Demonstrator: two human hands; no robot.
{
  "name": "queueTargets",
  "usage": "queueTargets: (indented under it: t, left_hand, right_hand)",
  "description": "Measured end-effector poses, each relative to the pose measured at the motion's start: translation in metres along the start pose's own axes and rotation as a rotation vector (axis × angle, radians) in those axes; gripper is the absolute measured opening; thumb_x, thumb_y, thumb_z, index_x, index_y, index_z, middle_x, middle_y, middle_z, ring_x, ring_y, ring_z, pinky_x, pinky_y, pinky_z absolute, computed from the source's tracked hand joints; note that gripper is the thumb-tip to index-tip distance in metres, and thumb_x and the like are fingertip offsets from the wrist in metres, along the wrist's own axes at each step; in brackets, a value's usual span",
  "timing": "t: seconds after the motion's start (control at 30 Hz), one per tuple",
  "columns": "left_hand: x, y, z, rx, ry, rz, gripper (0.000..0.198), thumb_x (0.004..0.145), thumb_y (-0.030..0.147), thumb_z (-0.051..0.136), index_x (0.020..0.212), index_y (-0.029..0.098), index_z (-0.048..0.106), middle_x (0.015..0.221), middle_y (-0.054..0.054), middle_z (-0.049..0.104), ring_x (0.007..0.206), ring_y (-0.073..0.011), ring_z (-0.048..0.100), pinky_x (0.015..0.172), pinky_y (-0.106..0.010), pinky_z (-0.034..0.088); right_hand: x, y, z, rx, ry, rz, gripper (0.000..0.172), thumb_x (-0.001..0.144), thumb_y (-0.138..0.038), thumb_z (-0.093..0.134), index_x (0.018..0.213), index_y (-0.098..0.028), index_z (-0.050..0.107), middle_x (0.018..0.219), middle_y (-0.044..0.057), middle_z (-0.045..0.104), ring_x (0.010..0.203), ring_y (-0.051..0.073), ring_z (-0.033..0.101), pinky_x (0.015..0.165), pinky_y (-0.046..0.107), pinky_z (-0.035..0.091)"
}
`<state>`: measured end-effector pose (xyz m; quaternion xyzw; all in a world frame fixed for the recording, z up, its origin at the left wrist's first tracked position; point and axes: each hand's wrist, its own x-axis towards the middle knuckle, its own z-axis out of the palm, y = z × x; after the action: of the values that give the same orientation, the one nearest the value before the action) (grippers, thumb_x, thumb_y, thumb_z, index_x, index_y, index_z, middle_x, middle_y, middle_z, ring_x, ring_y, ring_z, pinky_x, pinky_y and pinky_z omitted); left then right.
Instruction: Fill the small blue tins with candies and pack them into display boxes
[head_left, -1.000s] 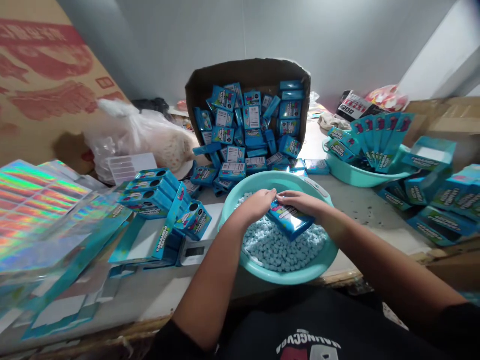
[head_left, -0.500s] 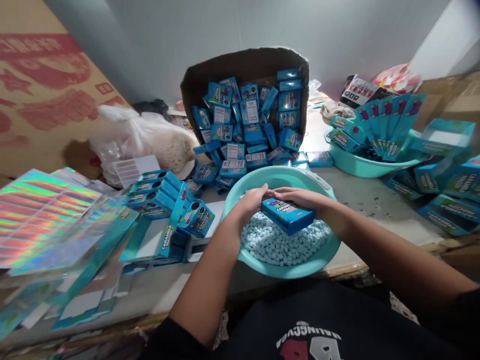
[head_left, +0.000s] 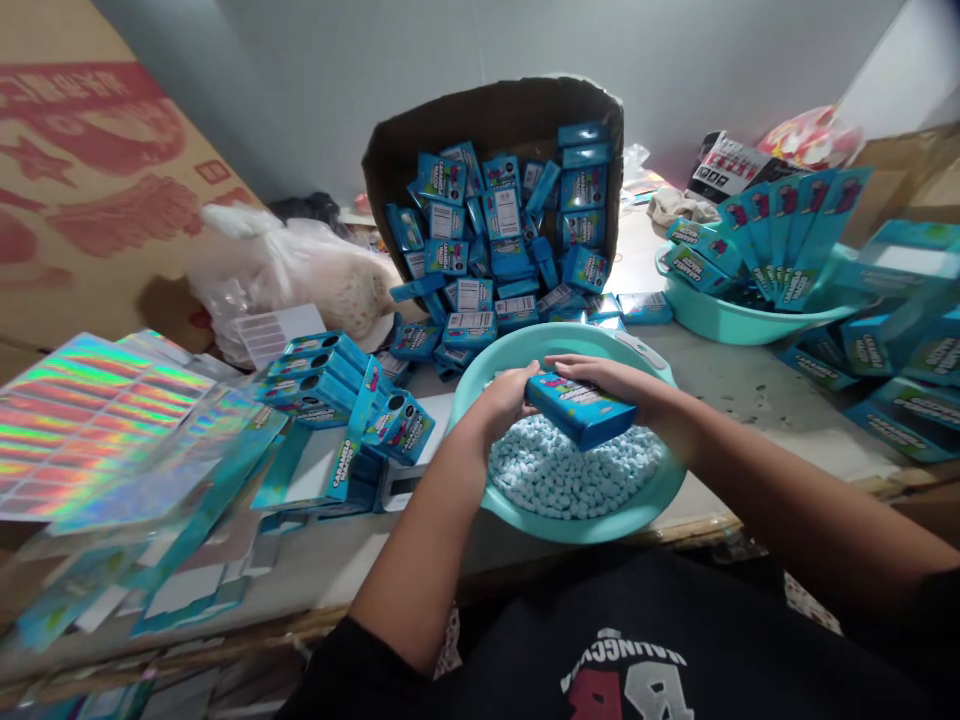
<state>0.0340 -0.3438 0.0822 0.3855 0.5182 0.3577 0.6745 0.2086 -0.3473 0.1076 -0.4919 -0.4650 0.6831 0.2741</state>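
Note:
A small blue candy box (head_left: 581, 408) is held between my two hands above a turquoise basin (head_left: 517, 518). My left hand (head_left: 508, 402) grips the box's left end, with the thumb near its far corner. Along the far right side, my right hand (head_left: 609, 378) closes over the box with its fingers reaching left. Pale blue candies (head_left: 570, 475) fill the bottom of the basin beneath the box. Whether the box's far flap is open is hidden by my fingers.
Behind the basin, a tipped carton (head_left: 491, 125) holds many blue boxes. Stacked boxes (head_left: 322, 380) and holographic sheets (head_left: 97, 420) lie at left. At right stand a second turquoise basin (head_left: 739, 322) with flat cartons and more display boxes (head_left: 911, 400). A plastic bag (head_left: 300, 270) sits back left.
The box in my hands has turned and tilted slightly, and my fingers have shifted along its far side. The whole view has moved a little.

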Motion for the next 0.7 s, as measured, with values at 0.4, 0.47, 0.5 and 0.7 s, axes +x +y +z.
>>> queueTargets:
  t: [0.4,0.47,0.5,0.7]
  left_hand:
    - [0.0,0.01,0.009,-0.092,0.026,0.029,0.034,0.103,0.031,0.041,0.101,0.007,0.065,0.082,-0.011,0.072,0.075,-0.0172,0.067,0.082,-0.031,0.055]
    - [-0.001,0.012,0.009,-0.106,0.03,0.056,0.036,0.104,0.031,0.038,0.104,0.007,0.065,0.085,-0.012,0.072,0.078,-0.0168,0.068,0.085,-0.031,0.056]
    - [-0.001,0.011,0.009,-0.112,0.025,0.061,0.036,0.104,0.031,0.037,0.105,0.008,0.065,0.087,-0.012,0.073,0.079,-0.0171,0.069,0.087,-0.032,0.055]
    - [-0.002,0.007,0.012,-0.14,0.01,0.026,0.033,0.103,0.031,0.041,0.11,0.009,0.065,0.095,-0.016,0.074,0.091,-0.0212,0.071,0.093,-0.037,0.055]
  right_hand:
    - [-0.004,0.002,-0.006,0.123,-0.066,-0.045,0.046,0.092,-0.034,0.059,0.136,-0.022,0.06,0.111,0.009,0.073,0.085,0.019,0.071,0.067,0.027,0.057]
    - [-0.002,0.001,-0.006,0.094,-0.036,-0.065,0.043,0.092,-0.034,0.057,0.133,-0.021,0.062,0.11,0.01,0.073,0.085,0.02,0.071,0.066,0.027,0.057]
    - [-0.002,0.0,-0.006,0.096,-0.022,-0.069,0.042,0.092,-0.034,0.056,0.132,-0.02,0.062,0.108,0.01,0.074,0.084,0.02,0.071,0.066,0.027,0.057]
    - [-0.001,0.002,-0.009,0.153,0.014,-0.006,0.04,0.092,-0.039,0.058,0.127,-0.02,0.064,0.096,0.01,0.074,0.073,0.019,0.068,0.062,0.028,0.056]
